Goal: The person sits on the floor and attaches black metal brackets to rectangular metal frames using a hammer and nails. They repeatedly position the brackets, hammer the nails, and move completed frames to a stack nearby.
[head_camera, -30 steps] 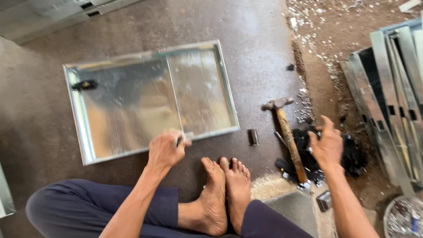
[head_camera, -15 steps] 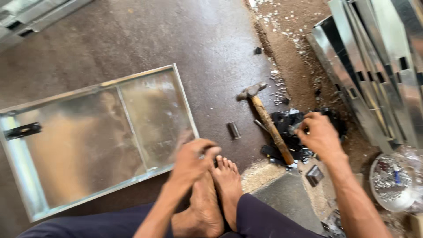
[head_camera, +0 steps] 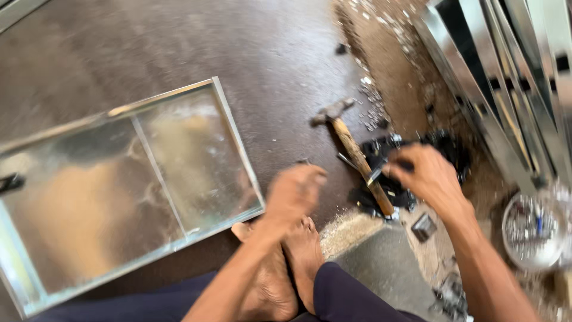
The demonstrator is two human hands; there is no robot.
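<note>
Dark floor holds one metal tray, one hammer; right hand pinches a small tool, left hand curled, grip unclear.

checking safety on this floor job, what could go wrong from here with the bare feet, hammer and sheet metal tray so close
1. The bare feet rest right by the sheet metal tray; its thin raised rim could cut a toe if either shifts.
2. The right hand reaches into a dark pile of parts beside the hammer; small sharp pieces may nick fingers.
3. Metal scraps litter the floor near the feet and could pierce skin.
</note>
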